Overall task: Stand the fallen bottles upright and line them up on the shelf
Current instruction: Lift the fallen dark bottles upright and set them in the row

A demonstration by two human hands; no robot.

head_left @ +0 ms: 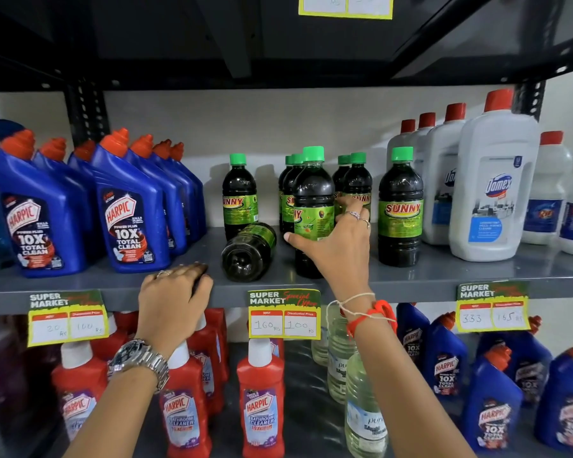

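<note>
Location: retail shop, cleaning-products aisle. Evidence: grey metal shelf (444,276) w/ multiple identical stock units, e.g. blue Harpic bottles (129,213), white Domex bottles (493,190); "Super Market" price tags (284,314) w/ MRP and discounted price clipped to shelf edge.

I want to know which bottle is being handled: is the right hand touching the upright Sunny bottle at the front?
Touching. The head view shows the right hand wrapped around the front upright Sunny bottle, thumb and fingers on its label.

At the centre of the frame one dark green-labelled bottle (249,251) lies on its side on the grey shelf (444,276), base forward; the other green-capped bottles (400,206) stand upright.
</note>
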